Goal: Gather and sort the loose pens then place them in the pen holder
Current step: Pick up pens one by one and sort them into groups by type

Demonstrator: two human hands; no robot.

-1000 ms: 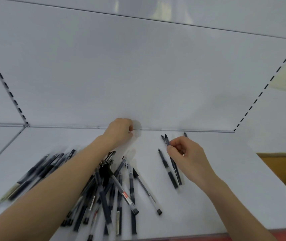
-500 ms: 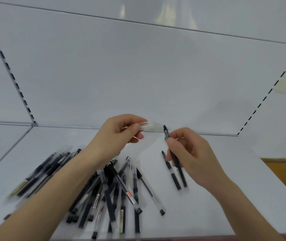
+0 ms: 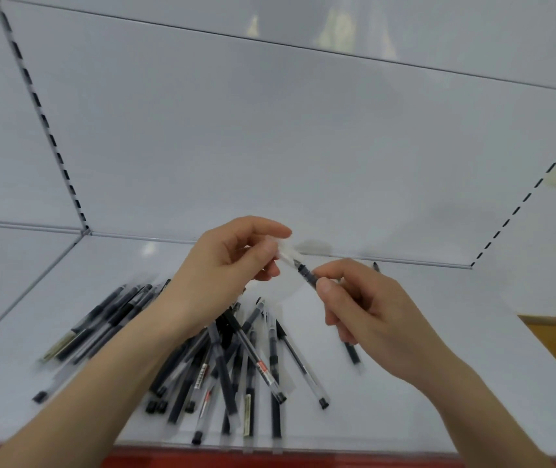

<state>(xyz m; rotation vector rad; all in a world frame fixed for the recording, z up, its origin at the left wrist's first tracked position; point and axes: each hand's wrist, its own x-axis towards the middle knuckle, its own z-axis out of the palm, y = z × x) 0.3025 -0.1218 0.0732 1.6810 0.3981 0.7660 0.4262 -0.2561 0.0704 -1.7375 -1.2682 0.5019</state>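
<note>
I see both hands held up close together above the white shelf (image 3: 405,417), just in front of the back wall (image 3: 303,146). The left hand (image 3: 232,265) comes in from the low left, and its bare arm lies across the pile of pens (image 3: 236,359). Its thumb and first finger pinch a clear cap (image 3: 286,253), and its other fingers are curled in below. The right hand (image 3: 381,319) comes in from the low right with its wrist bent. Its thumb and first finger pinch a dark pen (image 3: 305,273) near the tip, and its other fingers are folded under the palm. The pen is in the air between the two hands and tilts up toward the left hand. The cap meets the tip of the pen, but it is blurry and I cannot tell how far on it sits. The pile of pens lies on the shelf below the left hand, fanned out, with many crossing over each other. A smaller bunch of pens (image 3: 101,319) lies side by side to the left of the left arm. A dark pen end (image 3: 352,352) shows just under the right hand, and I cannot tell if it is part of the held pen or one lying on the shelf. A red edge (image 3: 270,462) runs along the near side of the shelf, under both arms.
</note>
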